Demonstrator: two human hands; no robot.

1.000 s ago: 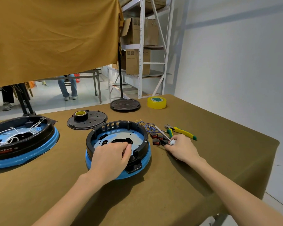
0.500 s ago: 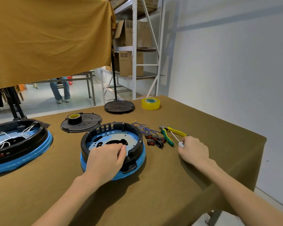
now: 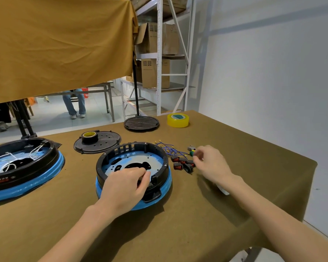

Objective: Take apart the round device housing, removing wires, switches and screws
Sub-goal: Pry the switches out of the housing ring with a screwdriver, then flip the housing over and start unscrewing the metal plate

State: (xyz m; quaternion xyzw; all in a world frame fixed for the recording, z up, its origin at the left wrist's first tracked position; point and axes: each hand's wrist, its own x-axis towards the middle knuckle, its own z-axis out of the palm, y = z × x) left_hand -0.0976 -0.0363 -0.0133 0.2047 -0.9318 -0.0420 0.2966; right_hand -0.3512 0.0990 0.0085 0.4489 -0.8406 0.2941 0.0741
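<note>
Resting on the near rim of the round housing (image 3: 133, 174), the left hand (image 3: 124, 190) has its fingers curled over the black wall, gripping it as it did half a second ago; the blue-based housing sits near the middle of the desk (image 3: 178, 233), its perforated blue plate exposed inside. To its right the right hand (image 3: 212, 165) has lifted off the cloth and moved toward the loose parts: earlier it lay farther toward the right edge, closed round a white-tipped tool, and now a white object (image 3: 222, 190) lies on the desk under the wrist while the fingers hang loosely bent, holding nothing that can be seen. Just beside those fingers lies a cluster of red and black switches (image 3: 182, 163), with blue wires (image 3: 169, 149) behind them and the green handle of pliers (image 3: 192, 152) partly hidden by the hand. Toward the left edge sits a second, larger housing (image 3: 23, 167) with white wires inside. Farther back lie a black perforated cover (image 3: 102, 143) carrying a dark tape roll (image 3: 89, 136), a round stand base (image 3: 141, 123), and a yellow tape roll (image 3: 178, 120) near the far edge.
</note>
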